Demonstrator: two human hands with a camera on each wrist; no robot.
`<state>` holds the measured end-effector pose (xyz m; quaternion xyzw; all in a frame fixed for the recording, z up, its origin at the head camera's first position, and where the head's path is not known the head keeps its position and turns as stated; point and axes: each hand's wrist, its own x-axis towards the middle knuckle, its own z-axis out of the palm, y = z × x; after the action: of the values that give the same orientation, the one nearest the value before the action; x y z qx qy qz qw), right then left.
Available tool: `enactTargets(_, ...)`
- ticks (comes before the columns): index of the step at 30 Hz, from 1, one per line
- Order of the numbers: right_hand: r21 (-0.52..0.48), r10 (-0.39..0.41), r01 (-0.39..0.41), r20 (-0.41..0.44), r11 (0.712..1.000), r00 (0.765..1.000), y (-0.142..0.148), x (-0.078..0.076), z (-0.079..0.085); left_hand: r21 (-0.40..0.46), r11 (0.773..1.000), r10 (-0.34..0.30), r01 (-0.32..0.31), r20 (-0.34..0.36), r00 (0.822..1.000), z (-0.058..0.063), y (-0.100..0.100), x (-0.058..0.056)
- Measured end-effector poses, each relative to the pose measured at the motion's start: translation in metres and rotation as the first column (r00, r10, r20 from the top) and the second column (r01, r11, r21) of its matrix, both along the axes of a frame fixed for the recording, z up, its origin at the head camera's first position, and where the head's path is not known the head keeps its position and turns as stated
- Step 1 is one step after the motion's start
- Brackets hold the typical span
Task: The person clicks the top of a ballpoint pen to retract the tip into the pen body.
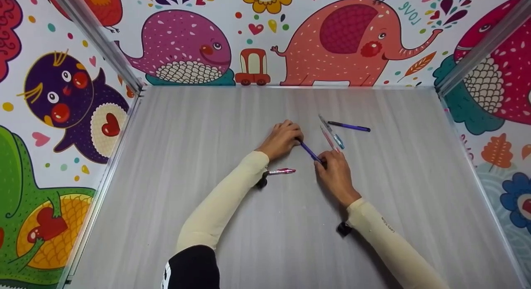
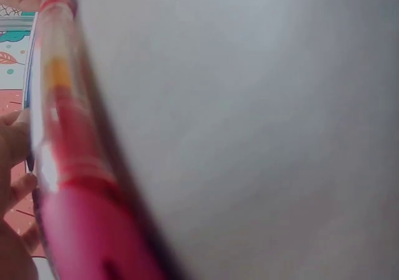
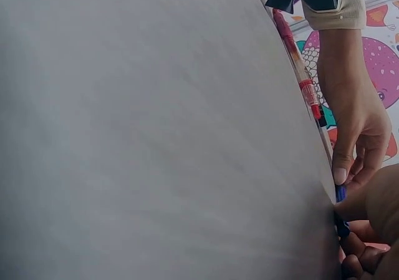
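A blue pen (image 1: 310, 151) stretches between both hands, low over the table. My left hand (image 1: 284, 139) pinches its far end, while my right hand (image 1: 335, 173) grips the near end with thumb and fingers. In the right wrist view, blue parts of this pen (image 3: 340, 193) show between the two hands. A pink pen (image 1: 283, 171) lies beside the left wrist and looms large and blurred in the left wrist view. Just beyond the right hand lie a thin pink-and-clear pen (image 1: 329, 137) and a clear pen with a teal end (image 1: 337, 136).
Another blue pen (image 1: 349, 126) with a dark end lies behind the clear pens. Under everything is a grey wood-grain table (image 1: 199, 127). Printed cartoon panels (image 1: 186, 44) and metal rails (image 1: 101, 42) stand around its back and sides.
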<state>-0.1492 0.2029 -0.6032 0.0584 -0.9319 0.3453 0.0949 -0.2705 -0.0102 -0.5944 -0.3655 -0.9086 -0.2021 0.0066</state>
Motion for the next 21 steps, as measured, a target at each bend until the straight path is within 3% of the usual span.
enactTargets(5,-0.012,-0.012,0.012,0.020,1.000,1.000,0.001,0.001,0.002,-0.053,0.998,-0.028,0.028,0.002,1.000,0.008,0.002,0.002)
enactTargets(12,-0.025,0.019,-0.018,0.044,1.000,0.999,0.003,0.006,0.008,-0.097,0.993,-0.066,0.063,-0.028,0.997,0.014,-0.004,0.014)
enactTargets(21,-0.108,0.104,-0.096,0.065,0.989,0.992,0.012,0.013,0.016,-0.081,0.992,-0.105,0.099,-0.070,0.992,0.027,-0.015,0.032)
